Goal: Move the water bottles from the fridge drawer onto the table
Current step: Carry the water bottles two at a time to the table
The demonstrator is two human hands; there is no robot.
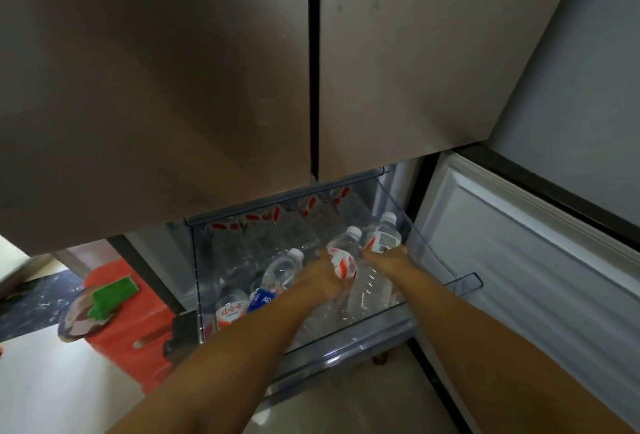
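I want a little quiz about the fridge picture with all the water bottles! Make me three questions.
1. True or false: each hand grips its own bottle in the clear fridge drawer.
2. Which bottle has a blue label? A) the one in the left hand's grip B) the one in the right hand's grip C) a loose bottle lying left of both hands
3. Fill in: the green sponge lies on a red ____.

Key
1. True: left holds the red-and-white labelled bottle, right holds the bottle beside it.
2. C
3. Stool
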